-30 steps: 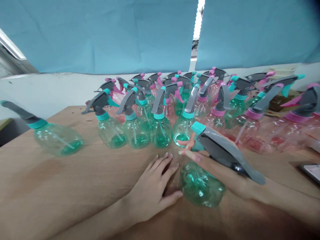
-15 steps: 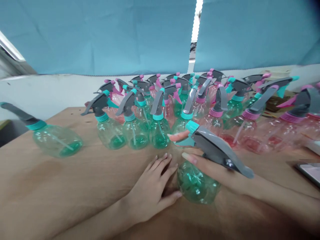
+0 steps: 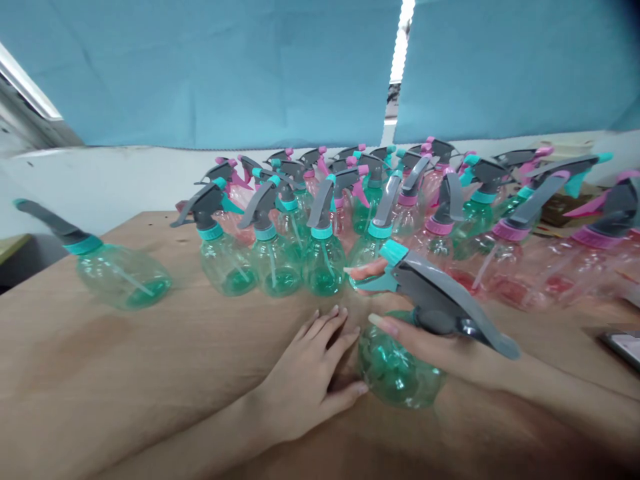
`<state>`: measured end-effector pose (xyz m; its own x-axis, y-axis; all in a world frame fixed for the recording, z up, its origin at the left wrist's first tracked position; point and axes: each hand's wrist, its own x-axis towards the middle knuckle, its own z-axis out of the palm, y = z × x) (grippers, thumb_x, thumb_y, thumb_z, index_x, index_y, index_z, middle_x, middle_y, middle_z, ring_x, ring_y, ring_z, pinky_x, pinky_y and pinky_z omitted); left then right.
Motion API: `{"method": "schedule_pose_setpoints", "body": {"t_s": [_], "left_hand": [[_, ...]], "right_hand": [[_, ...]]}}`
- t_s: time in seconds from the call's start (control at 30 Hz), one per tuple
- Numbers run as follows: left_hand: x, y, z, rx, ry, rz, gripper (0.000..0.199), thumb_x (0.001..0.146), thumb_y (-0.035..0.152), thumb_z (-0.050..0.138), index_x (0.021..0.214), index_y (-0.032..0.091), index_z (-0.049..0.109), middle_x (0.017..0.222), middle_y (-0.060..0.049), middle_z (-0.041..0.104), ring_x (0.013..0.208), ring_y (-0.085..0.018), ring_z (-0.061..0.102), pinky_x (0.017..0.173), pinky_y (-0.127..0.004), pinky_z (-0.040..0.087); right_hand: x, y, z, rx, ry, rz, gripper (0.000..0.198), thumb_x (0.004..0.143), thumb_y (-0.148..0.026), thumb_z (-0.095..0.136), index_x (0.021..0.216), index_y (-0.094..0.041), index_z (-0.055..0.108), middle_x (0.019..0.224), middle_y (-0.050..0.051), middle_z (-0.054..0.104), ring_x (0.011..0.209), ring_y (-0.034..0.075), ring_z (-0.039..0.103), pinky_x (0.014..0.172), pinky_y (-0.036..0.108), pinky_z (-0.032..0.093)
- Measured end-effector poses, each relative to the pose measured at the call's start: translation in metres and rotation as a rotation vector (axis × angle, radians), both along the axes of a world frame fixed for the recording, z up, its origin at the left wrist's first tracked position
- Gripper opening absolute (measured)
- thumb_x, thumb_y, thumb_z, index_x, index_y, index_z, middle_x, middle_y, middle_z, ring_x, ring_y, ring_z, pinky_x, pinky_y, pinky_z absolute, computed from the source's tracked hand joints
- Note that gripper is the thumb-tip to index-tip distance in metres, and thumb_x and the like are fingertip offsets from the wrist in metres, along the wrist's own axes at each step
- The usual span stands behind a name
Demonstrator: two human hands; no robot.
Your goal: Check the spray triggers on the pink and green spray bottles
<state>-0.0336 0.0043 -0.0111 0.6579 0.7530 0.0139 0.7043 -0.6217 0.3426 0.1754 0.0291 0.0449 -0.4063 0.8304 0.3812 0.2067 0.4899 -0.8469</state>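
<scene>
A clear green spray bottle [image 3: 400, 373] with a grey and turquoise trigger head stands close in front of me. My right hand [image 3: 435, 347] is closed around its neck; the thumb lies across the near side and one finger is at the turquoise trigger. Part of that hand is hidden behind the sprayer head. My left hand [image 3: 310, 373] lies palm down on the wooden table [image 3: 150, 393], fingers stretched out. Its thumb tip is at the bottle's left side; whether it touches cannot be made out.
Several green spray bottles [image 3: 280, 267] and pink spray bottles [image 3: 510, 253] stand in rows across the table. Another green spray bottle [image 3: 123, 277] is apart at the left. A phone-like dark device [image 3: 623, 350] lies at the right edge. A blue curtain [image 3: 225, 73] hangs behind.
The whole scene has shifted slightly to the right in view. Both hands keep nearly the same pose, and the right one still grips the green spray bottle.
</scene>
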Motion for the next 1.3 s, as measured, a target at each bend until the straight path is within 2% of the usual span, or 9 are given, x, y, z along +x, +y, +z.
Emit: {"method": "schedule_pose_setpoints", "body": {"t_s": [0.13,0.3,0.43,0.6,0.8,0.97,1.03,1.23,1.3], "left_hand": [[-0.001,0.0,-0.002,0.008,0.024,-0.008,0.064,0.092,0.051,0.051,0.142,0.012,0.039,0.153,-0.021,0.032,0.142,-0.036,0.028,0.112,-0.058,0.032],[-0.002,0.001,-0.004,0.019,-0.003,0.005,0.064,0.092,0.053,0.052,0.141,0.014,0.039,0.153,-0.019,0.033,0.141,-0.036,0.03,0.11,-0.059,0.034],[-0.002,0.001,-0.004,0.012,-0.012,-0.003,0.063,0.092,0.053,0.051,0.141,0.016,0.04,0.151,-0.018,0.037,0.142,-0.035,0.03,0.111,-0.058,0.033],[-0.001,0.001,-0.005,0.025,-0.001,-0.003,0.063,0.093,0.053,0.05,0.141,0.015,0.04,0.153,-0.018,0.034,0.142,-0.035,0.029,0.111,-0.058,0.033],[-0.001,0.001,-0.001,0.013,0.033,-0.001,0.063,0.093,0.054,0.05,0.142,0.016,0.039,0.155,-0.017,0.03,0.143,-0.033,0.027,0.112,-0.056,0.032],[-0.001,0.001,0.001,0.0,0.052,-0.005,0.063,0.093,0.054,0.048,0.142,0.015,0.04,0.156,-0.018,0.029,0.144,-0.033,0.026,0.113,-0.056,0.031],[-0.001,0.001,0.0,0.003,0.053,-0.008,0.063,0.093,0.054,0.047,0.142,0.014,0.041,0.155,-0.018,0.029,0.144,-0.033,0.025,0.114,-0.055,0.03],[0.0,0.002,-0.002,0.006,0.062,-0.012,0.064,0.093,0.054,0.049,0.142,0.014,0.039,0.156,-0.018,0.028,0.144,-0.033,0.025,0.114,-0.055,0.029],[0.0,0.002,-0.001,0.008,0.059,-0.014,0.064,0.093,0.053,0.049,0.142,0.013,0.039,0.156,-0.018,0.028,0.144,-0.033,0.026,0.114,-0.055,0.03]], "right_hand": [[0.0,0.001,0.0,-0.03,-0.012,0.024,0.036,0.083,-0.023,0.063,0.119,-0.031,0.058,0.089,0.001,0.07,0.058,0.017,0.066,0.051,0.028,0.058],[0.002,0.003,0.0,0.1,-0.016,0.013,0.04,0.079,-0.015,0.063,0.117,-0.029,0.058,0.114,0.004,0.066,0.088,0.021,0.069,0.075,0.033,0.06],[0.001,0.004,-0.001,0.137,-0.014,0.066,0.044,0.081,-0.013,0.061,0.12,-0.03,0.055,0.111,0.003,0.065,0.093,0.022,0.068,0.081,0.034,0.059],[0.002,0.004,-0.007,0.099,0.024,0.099,0.05,0.081,-0.009,0.059,0.126,-0.031,0.051,0.119,0.002,0.064,0.096,0.019,0.068,0.085,0.031,0.057],[0.006,0.003,-0.009,0.012,-0.004,0.141,0.048,0.083,-0.012,0.058,0.125,-0.031,0.047,0.11,0.002,0.065,0.092,0.02,0.068,0.091,0.037,0.055],[0.006,0.003,-0.007,0.059,0.018,0.148,0.052,0.08,-0.008,0.058,0.124,-0.033,0.046,0.122,0.004,0.06,0.103,0.021,0.066,0.087,0.034,0.057],[0.004,0.002,-0.006,0.06,0.025,0.14,0.05,0.079,-0.007,0.058,0.122,-0.031,0.047,0.123,0.005,0.059,0.1,0.021,0.068,0.083,0.034,0.058],[0.0,0.004,-0.013,0.129,-0.014,0.013,0.044,0.078,-0.008,0.055,0.117,-0.029,0.052,0.108,0.002,0.066,0.09,0.018,0.07,0.081,0.029,0.058],[0.0,0.004,-0.016,0.144,-0.034,-0.007,0.045,0.079,-0.01,0.053,0.119,-0.029,0.052,0.102,0.001,0.067,0.084,0.018,0.07,0.076,0.029,0.06]]}}
